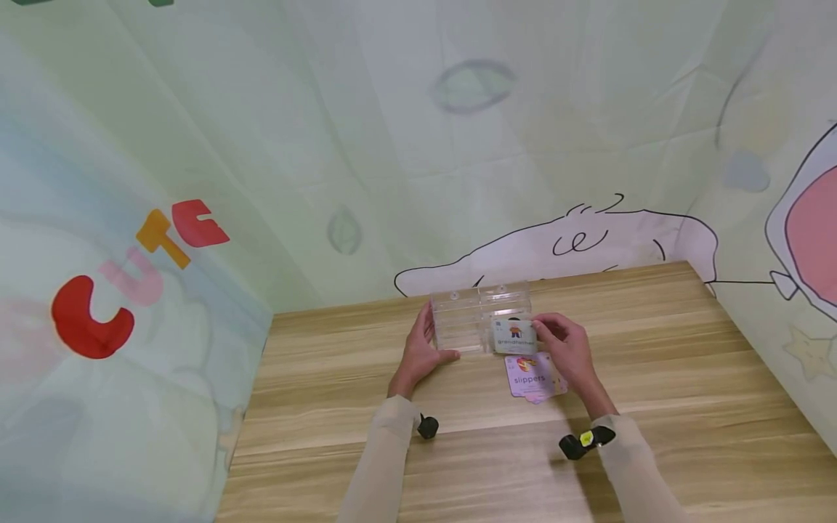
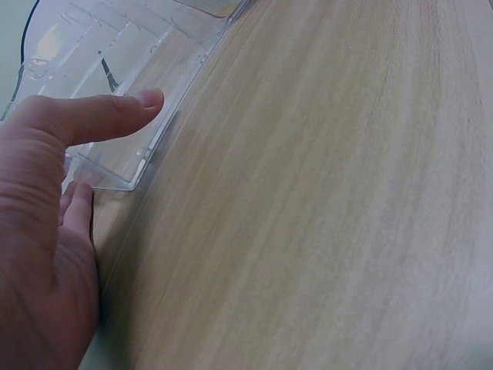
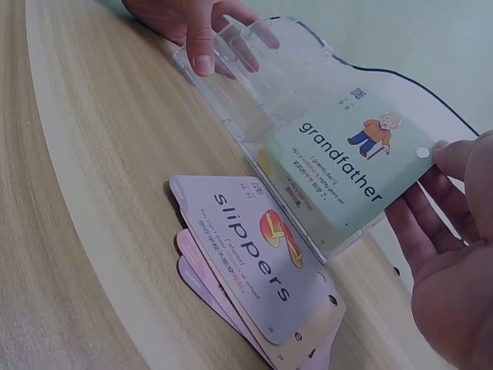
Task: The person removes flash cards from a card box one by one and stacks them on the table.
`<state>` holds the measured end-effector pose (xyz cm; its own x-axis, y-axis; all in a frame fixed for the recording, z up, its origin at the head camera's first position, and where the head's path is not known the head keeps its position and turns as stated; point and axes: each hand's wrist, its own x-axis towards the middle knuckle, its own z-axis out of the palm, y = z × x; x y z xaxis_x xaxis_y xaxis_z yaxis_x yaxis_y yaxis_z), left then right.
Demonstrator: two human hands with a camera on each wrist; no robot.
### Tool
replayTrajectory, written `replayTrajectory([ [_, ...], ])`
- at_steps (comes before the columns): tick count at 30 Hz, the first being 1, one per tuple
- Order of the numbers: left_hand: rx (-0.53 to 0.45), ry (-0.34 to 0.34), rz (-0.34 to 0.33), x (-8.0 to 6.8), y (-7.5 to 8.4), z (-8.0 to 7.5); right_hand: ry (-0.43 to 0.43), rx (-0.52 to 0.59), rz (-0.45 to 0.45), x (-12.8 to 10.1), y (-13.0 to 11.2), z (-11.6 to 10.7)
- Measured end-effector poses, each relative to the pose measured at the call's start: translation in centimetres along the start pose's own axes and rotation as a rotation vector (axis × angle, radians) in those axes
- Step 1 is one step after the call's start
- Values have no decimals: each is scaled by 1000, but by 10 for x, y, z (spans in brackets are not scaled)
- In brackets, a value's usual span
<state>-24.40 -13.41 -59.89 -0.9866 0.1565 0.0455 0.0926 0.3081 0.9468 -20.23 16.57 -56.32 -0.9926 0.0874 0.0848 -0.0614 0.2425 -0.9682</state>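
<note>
A clear plastic card holder [image 1: 458, 323] with two side-by-side sections stands near the back edge of the table. My left hand [image 1: 418, 354] grips its left end, thumb in front and fingers at the side. In the right section sits a green flash card reading "grandfather" [image 3: 339, 158], its lower part inside the holder. My right hand [image 1: 570, 354] pinches this card's right edge near a punched hole, with the thumb on its face and the fingers partly hidden behind. Before the holder lies a small fanned stack of cards, topped by a purple "slippers" card [image 3: 246, 254].
The wood-grain table [image 1: 327, 392] ends at a fabric backdrop [image 1: 366, 145] printed with cartoon shapes, directly behind the holder. Black wrist cameras [image 1: 428, 426] sit on both sleeves. The left section of the holder shows bare clear ledges.
</note>
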Motion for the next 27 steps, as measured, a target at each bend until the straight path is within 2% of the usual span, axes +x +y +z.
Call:
replayTrajectory([
  [10,-5,1,10,1,-1,1,-6,-5,36,-3,1,-5],
  [17,-13,2,22,1,-1,1,-18,-7,97,-5,4,-8],
  [27,-8,3,7,0,3,1,-33,-47,145,-9,11,-16],
])
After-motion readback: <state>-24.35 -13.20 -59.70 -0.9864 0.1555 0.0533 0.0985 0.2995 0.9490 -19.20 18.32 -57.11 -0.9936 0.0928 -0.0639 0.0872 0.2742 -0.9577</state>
